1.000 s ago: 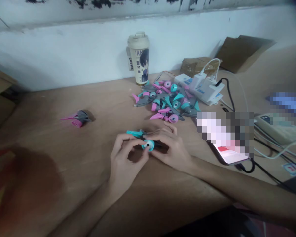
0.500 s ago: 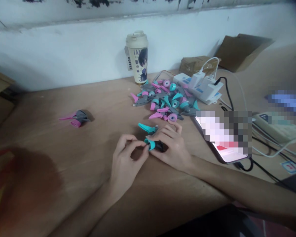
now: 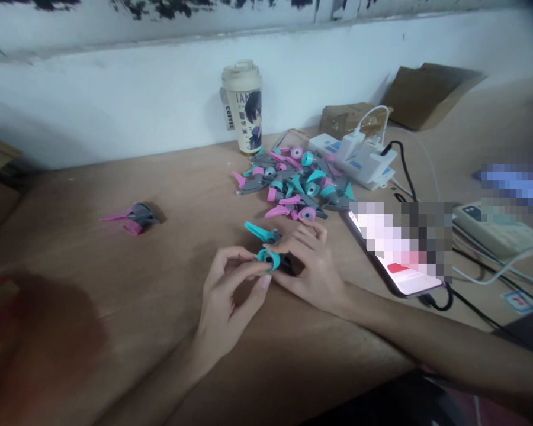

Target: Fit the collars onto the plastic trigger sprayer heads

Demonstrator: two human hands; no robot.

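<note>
A trigger spray head (image 3: 268, 258) with a teal collar, teal lever and dark grey body is held low over the table. My right hand (image 3: 310, 257) wraps round its grey body, hiding much of it. My left hand (image 3: 231, 290) has its fingers against the left and lower edge of the collar, with the thumb just below. The collar's round mouth faces me, and a grey part shows inside it. Off to the left, a pink and grey trigger spray head (image 3: 134, 219) lies alone. Behind my hands is a pile of pink, teal and grey spray heads (image 3: 293, 182).
A coffee tumbler (image 3: 244, 109) stands at the wall behind the pile. To the right are a power strip (image 3: 366, 163) with chargers, a lit phone (image 3: 395, 254), cables and a pale power-bank-like block (image 3: 493, 231). Cardboard (image 3: 426, 94) leans farther back. A blurred reddish shape (image 3: 39, 331) fills the lower left.
My left thumb has come down and away from the collar's mouth, and the pinch there has loosened. The mouth now turns more towards me. My right hand keeps its hold.
</note>
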